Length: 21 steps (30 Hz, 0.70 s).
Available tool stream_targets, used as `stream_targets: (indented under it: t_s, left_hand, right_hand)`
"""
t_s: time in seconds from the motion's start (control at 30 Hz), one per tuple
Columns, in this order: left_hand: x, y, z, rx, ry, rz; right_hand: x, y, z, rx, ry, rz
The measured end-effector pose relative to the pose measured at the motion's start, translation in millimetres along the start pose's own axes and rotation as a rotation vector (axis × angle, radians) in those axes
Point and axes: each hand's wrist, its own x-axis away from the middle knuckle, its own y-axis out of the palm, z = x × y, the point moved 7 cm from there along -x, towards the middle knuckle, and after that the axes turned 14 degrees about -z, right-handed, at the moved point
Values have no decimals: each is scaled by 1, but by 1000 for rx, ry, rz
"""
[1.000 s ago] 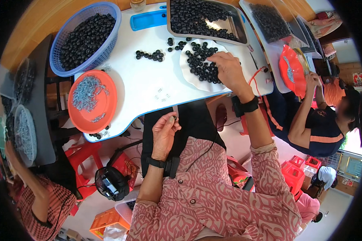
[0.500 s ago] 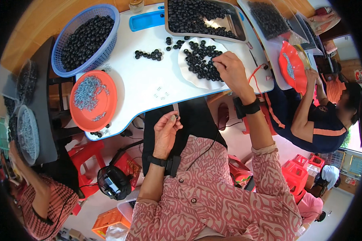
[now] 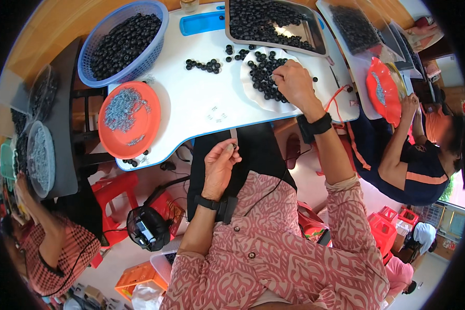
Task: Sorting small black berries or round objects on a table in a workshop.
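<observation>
The white counter (image 3: pixel 201 98) carries plenty of unworked stock — a blue basket (image 3: pixel 121 44) and a steel tray (image 3: pixel 274 23) full of black beads, beyond the white plate (image 3: pixel 258 93). By my reckoning most remains. The right hand (image 3: pixel 294 82) rests on that plate, fingers pinched among the beads (image 3: pixel 261 75); the left hand (image 3: pixel 219 163), nearer than the plate, nips one small piece (image 3: pixel 233 146).

Basket (image 3: pixel 123 44) of beads far left on table (image 3: pixel 191 106), dish (image 3: pixel 129 126) before it, tray (image 3: pixel 274 23) behind plate (image 3: pixel 253 95) at right.
</observation>
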Motion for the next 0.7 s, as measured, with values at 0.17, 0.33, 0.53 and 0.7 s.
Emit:
stream_targets:
  t_s: [0.17,0.33,0.53,0.7]
  left_hand:
    - [-1,-1,0,-11,2,-5]
    - [-2,0,1,-17,7,-16]
    - [-1,2,2,-16,12,-23]
    - [3,2,3,-15,20,-25]
  right_hand:
    - [-7,4,2,13,42,-91]
    - [-10,6,-4,57,56,-133]
    - [-9,5,-6,63,43,-113]
    - [12,-10,-10,-99,-9,17]
